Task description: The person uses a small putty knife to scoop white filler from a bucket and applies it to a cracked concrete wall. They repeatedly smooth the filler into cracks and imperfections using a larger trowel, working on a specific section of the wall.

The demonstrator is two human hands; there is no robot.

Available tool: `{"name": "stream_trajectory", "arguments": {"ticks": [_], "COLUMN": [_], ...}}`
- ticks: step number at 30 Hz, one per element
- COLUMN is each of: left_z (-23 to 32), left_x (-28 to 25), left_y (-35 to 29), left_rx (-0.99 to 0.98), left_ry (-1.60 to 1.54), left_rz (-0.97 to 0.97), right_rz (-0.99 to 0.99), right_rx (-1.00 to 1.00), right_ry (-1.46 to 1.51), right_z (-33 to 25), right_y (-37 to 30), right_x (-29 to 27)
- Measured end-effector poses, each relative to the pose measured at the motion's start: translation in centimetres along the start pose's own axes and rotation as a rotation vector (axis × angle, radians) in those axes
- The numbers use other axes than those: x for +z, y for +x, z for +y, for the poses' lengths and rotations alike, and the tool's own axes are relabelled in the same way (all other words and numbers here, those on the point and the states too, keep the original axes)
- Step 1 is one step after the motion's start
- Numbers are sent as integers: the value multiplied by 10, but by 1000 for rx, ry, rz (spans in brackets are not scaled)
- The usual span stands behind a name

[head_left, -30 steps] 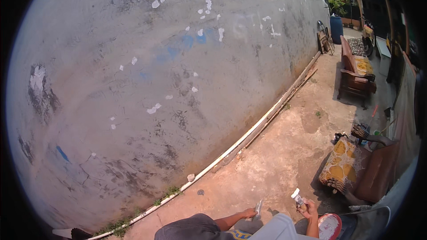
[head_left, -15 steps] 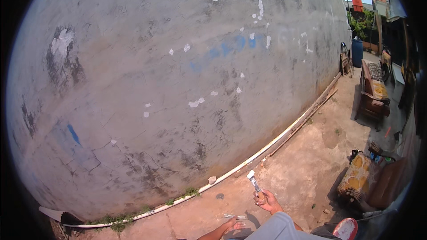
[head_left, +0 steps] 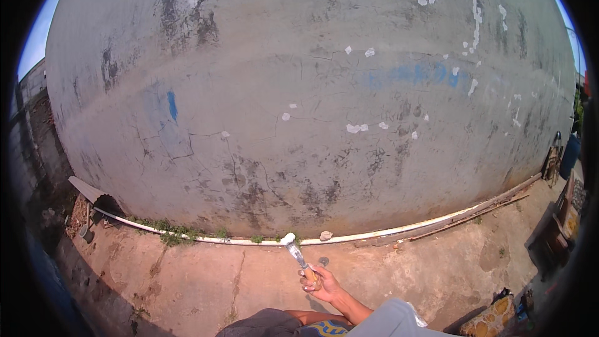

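Note:
My right hand (head_left: pixel 319 281) is closed round the wooden handle of a putty knife (head_left: pixel 296 253). Its metal blade points up and away from me, with a white lump of filler (head_left: pixel 287 239) on the tip. The knife is held in the air in front of a grey wall (head_left: pixel 268 100), which carries several white filler patches (head_left: pixel 357 128), cracks and dark stains. My left forearm (head_left: pixel 315 317) crosses low in front of my body, and the left hand itself is hidden. A pale grey shape (head_left: pixel 390 321) covers part of the lower edge, with a white bit beside it.
A white pipe (head_left: pixel 374 233) runs along the wall's foot, with weeds (head_left: pixel 178 232) and a stone (head_left: pixel 326 236) by it. Long wooden strips (head_left: pixel 468 217) lie further right. Worn chairs (head_left: pixel 493 318) and a blue barrel (head_left: pixel 569 156) stand at the right.
My view has swung left along the wall. The right hand still holds the loaded putty knife. The left hand, seen earlier with a flat pale tool, has gone out of sight.

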State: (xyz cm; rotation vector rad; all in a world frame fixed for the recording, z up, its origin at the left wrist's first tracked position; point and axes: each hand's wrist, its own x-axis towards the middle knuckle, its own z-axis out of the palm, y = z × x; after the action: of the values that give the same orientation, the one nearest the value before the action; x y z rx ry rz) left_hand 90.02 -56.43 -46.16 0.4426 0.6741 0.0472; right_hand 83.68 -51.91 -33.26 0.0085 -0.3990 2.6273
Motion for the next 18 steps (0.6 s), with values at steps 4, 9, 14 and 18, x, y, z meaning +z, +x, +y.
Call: {"name": "stream_trajectory", "arguments": {"ticks": [4, 9, 14, 18], "left_z": [7, 18, 25, 28], "left_x": [18, 30, 36, 42], "left_y": [9, 17, 23, 27], "left_rx": [45, 61, 81, 85], "left_ry": [-24, -32, -42, -56], "left_rz": [-3, -10, -10, -12], "right_rz": [-8, -6, -5, -11], "right_rx": [78, 157, 160, 200], "right_ry": [6, -15, -36, -33], "right_z": [3, 4, -1, 2], "right_y": [-8, -6, -10, -13], "right_x": [-8, -12, -6, -6]}}
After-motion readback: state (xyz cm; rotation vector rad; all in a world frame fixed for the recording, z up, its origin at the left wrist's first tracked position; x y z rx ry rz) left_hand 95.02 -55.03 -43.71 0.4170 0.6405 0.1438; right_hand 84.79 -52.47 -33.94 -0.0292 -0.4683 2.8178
